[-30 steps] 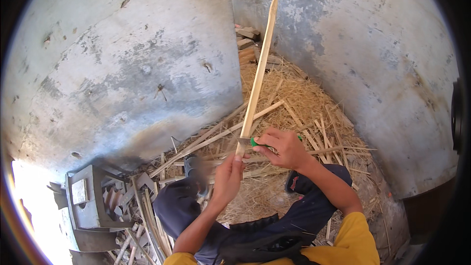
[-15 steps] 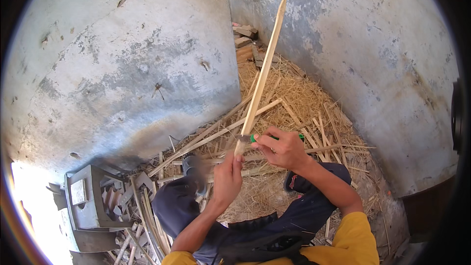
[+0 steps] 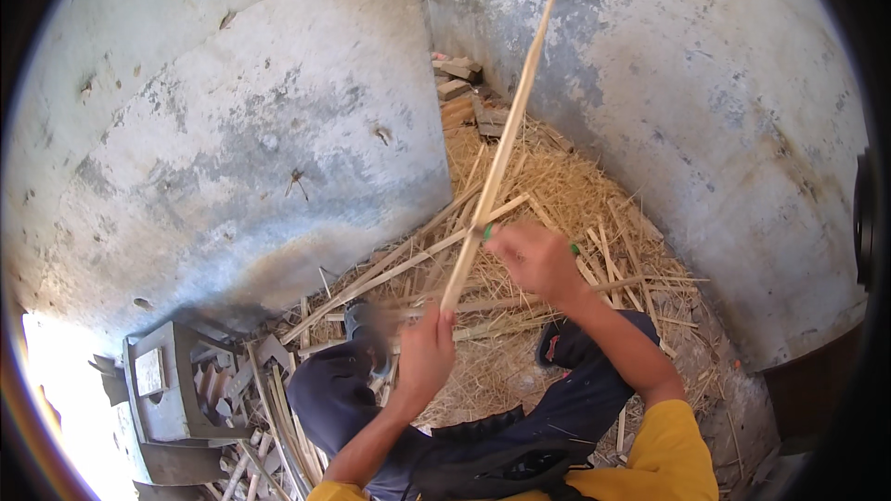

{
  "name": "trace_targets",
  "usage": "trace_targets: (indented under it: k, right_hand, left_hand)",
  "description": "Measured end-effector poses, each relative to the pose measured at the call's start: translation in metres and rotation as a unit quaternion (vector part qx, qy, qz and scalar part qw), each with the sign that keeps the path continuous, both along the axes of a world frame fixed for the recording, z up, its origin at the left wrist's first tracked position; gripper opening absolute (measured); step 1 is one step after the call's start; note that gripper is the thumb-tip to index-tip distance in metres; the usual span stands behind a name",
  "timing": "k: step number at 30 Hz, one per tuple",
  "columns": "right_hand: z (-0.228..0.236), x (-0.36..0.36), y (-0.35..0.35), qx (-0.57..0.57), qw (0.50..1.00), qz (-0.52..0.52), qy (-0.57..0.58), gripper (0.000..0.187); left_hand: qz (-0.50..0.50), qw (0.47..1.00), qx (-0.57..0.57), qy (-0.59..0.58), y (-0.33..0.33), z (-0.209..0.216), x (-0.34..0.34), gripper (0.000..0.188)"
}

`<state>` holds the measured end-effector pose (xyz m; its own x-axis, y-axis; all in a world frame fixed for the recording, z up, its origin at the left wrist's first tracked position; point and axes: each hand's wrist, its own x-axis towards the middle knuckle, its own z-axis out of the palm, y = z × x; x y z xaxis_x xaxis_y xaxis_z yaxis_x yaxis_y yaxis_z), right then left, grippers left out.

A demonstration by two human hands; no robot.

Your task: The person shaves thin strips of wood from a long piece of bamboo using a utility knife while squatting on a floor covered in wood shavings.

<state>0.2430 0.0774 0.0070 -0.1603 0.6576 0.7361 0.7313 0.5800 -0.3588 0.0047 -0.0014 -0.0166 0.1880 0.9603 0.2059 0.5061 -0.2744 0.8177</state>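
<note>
Walls: in the head view, patchy grey-white plaster walls [image 3: 705, 83] meet at 12 o'clock.
Floor litter: straw-like shavings [image 3: 589, 176] at 1 o'clock; a grey frame [image 3: 176, 408] at 8 o'clock.
Wooden strip: the pale strip [image 3: 509, 144] runs from the left hand, below centre, up towards 1 o'clock, its far end narrowing.
Left hand: at 6 to 7 o'clock, this hand [image 3: 427, 353] is closed round the strip's near end.
Right hand: at 4 o'clock, this hand [image 3: 538, 264] is curled round a green-handled tool [image 3: 488, 233], its dark blade against the strip; finger detail is blurred.
Blade work: best done with a shallow, even angle and light pressure, left thumb kept clear of the edge.
</note>
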Motion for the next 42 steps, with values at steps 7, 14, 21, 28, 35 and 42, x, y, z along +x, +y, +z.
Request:
trace_targets:
  k: [7, 14, 21, 28, 35, 42]
  right_hand:
    - [0.011, 0.069, 0.044, -0.121, 0.989, -0.082, 0.032, 0.015]
    - [0.014, 0.068, 0.046, -0.064, 0.997, -0.012, 0.038, 0.019]
    - [0.017, 0.113, 0.068, -0.147, 0.984, -0.069, 0.073, 0.015]
    - [0.01, 0.081, 0.05, -0.145, 0.985, -0.047, 0.076, 0.022]
    - [0.014, 0.059, 0.039, -0.098, 0.992, 0.041, 0.061, 0.023]
    - [0.021, 0.057, 0.034, -0.088, 0.994, 0.046, 0.049, 0.021]
  left_hand:
    - [-0.039, 0.996, -0.079, 0.03, -0.049, -0.023, -0.016, 0.018]
    - [-0.011, 0.998, -0.056, 0.012, -0.059, -0.017, -0.026, 0.021]
    - [-0.007, 0.994, -0.104, 0.03, -0.088, -0.018, -0.04, 0.023]
    - [0.008, 0.995, -0.098, -0.003, -0.081, -0.031, -0.04, 0.029]
    - [0.046, 0.996, -0.077, 0.01, -0.067, -0.023, -0.031, 0.027]
    - [0.078, 0.992, -0.06, -0.079, -0.066, -0.037, -0.032, 0.023]
